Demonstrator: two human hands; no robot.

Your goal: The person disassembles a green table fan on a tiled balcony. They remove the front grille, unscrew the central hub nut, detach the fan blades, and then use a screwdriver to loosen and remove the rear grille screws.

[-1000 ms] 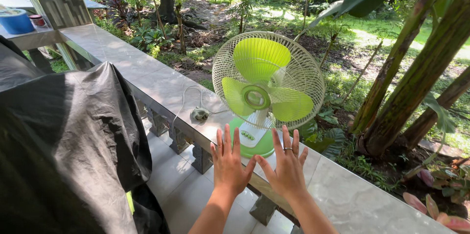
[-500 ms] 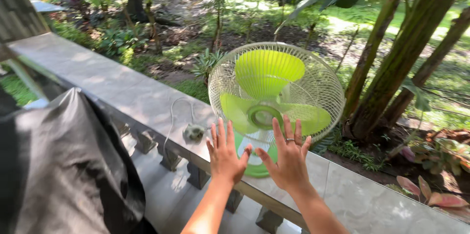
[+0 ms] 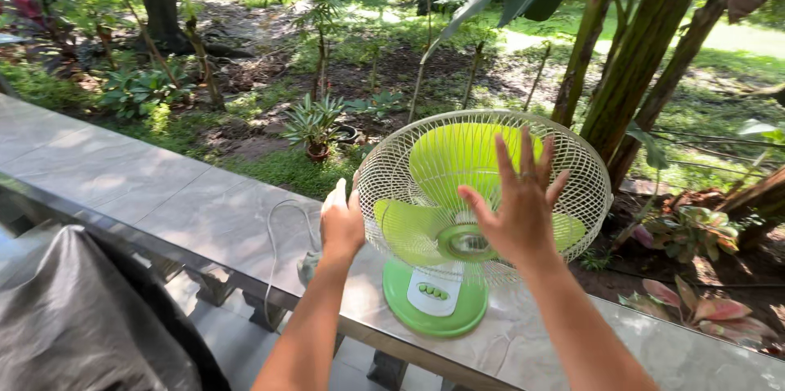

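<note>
A table fan with lime-green blades, a cream wire cage and a green base stands on a stone ledge. My left hand is at the cage's left rim, fingers curled around the edge. My right hand is raised in front of the cage's middle with its fingers spread, holding nothing; whether it touches the wires is unclear. A ring sits on one finger.
The fan's white cord loops over the ledge to the left of the base. A grey cover drapes something at the lower left. Beyond the ledge are garden plants, a potted plant and tree trunks.
Both hands rose from in front of the base to the cage; the left reached the cage's left rim. The view moved closer and to the right.
</note>
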